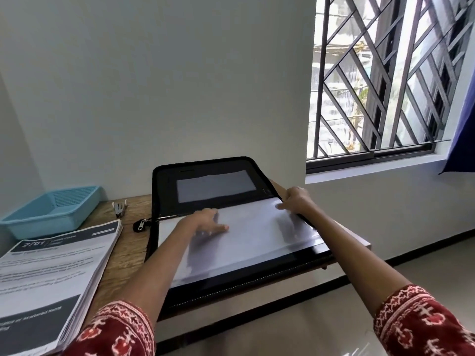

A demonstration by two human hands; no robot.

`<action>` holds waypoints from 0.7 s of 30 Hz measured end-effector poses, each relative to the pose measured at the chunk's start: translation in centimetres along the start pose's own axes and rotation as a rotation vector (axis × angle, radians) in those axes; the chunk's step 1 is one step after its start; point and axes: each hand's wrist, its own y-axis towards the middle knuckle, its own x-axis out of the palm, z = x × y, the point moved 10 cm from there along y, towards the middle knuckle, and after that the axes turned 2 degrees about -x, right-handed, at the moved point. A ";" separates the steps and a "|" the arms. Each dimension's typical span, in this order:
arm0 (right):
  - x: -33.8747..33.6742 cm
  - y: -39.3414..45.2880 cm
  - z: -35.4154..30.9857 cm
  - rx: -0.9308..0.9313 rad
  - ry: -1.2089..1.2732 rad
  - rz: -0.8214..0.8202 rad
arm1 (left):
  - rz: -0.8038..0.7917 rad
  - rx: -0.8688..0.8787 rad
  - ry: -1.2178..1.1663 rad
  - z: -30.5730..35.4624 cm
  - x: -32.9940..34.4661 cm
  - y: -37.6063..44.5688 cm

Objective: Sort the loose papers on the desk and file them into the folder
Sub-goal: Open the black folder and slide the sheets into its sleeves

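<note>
A black zip folder [205,170] lies open on the wooden desk, its lid leaning against the wall. Clear plastic sleeves holding white sheets [246,242] fill its lower half. My left hand [205,222] rests flat on the top sleeve near the spine, fingers spread. At the sleeve's far right corner, my right hand [295,200] pinches the edge. A thick stack of printed papers [51,273] with dark header bands sits on the desk at the left, untouched.
A light blue plastic tray [51,211] stands at the back left by the wall. A small metal staple remover [119,208] lies behind the paper stack. The desk [128,242] ends just right of the folder, with tiled floor below and a barred window above.
</note>
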 end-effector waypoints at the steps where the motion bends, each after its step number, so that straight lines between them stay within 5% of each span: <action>1: 0.9 -0.3 -0.1 -0.010 -0.033 -0.074 | -0.026 -0.005 0.060 -0.1 0.8 -0.3; 5: 2.3 -1.0 -0.2 -0.011 -0.179 -0.123 | 0.004 -0.015 0.146 -0.5 1.7 -1.6; 10: 1.8 -3.1 -3.8 0.001 -0.276 0.007 | 0.047 0.042 0.081 0.2 1.0 -3.7; 15: 3.0 -6.1 -11.6 -0.207 0.036 0.007 | 0.273 0.029 -0.230 -4.0 -3.7 -8.7; 21: 8.4 -11.9 -23.8 -0.392 0.424 -0.196 | 0.695 -0.307 -0.245 -18.4 -8.8 -18.1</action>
